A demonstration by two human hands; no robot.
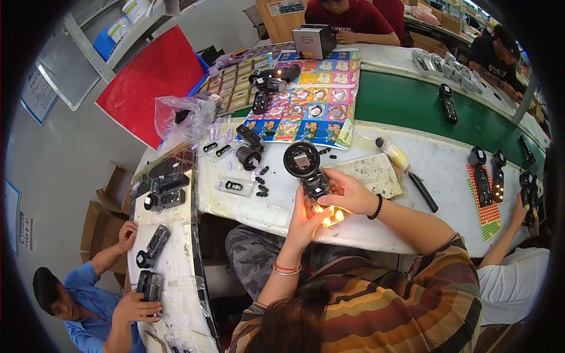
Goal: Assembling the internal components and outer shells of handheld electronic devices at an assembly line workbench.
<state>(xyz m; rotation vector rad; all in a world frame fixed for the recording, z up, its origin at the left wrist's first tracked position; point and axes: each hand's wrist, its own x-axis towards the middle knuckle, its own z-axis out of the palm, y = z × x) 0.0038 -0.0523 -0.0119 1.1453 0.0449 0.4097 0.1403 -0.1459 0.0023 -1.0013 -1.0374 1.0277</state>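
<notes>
My left hand [306,222] and my right hand [351,195] are both closed round a black handheld device with a round, ring-shaped head [302,159]. The head points away from me, over the white worktable [247,203]. Orange-yellow lights glow on the handle between my fingers, and the glare hides part of my left fingertips. Just left of the device lie small black caps [262,191] and a clear tray with a black part [234,186]. Another black device with a cylindrical head [248,156] rests further left.
A stained board [374,175], a glue bottle [393,154] and a black-handled tool [424,193] lie to the right. Colourful sticker sheets [321,100] cover the back, beside a green conveyor belt [400,106]. Co-workers sit left, right and behind the table; the left one's hand [138,306] touches a black device.
</notes>
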